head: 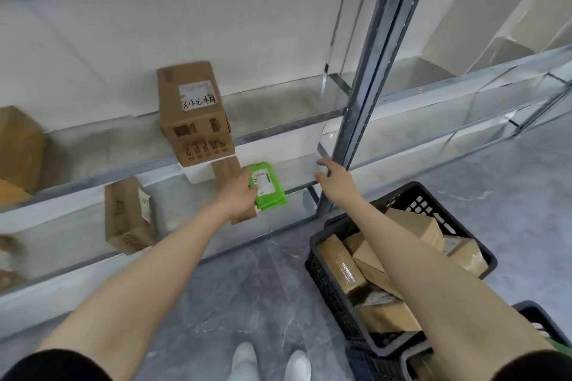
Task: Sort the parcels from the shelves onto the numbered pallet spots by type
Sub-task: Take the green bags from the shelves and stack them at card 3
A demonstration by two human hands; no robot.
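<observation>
A green parcel [270,187] with a white label lies on the low metal shelf [77,213]. My left hand [238,195] reaches onto it and grips its left edge, over a flat brown carton [227,173] beneath. My right hand [335,181] hovers to the right of the green parcel with fingers stretched out, holding nothing. A tall brown box [193,113] with a handwritten label stands on the shelf above, atop a white box [199,172]. Another brown carton [128,215] leans on the low shelf at left.
A black plastic crate [433,204] holding several brown parcels sits on the grey floor at right, under my right forearm. A steel shelf upright [368,80] rises just beyond my right hand. More brown boxes [18,148] sit at far left. My white shoes [269,363] show below.
</observation>
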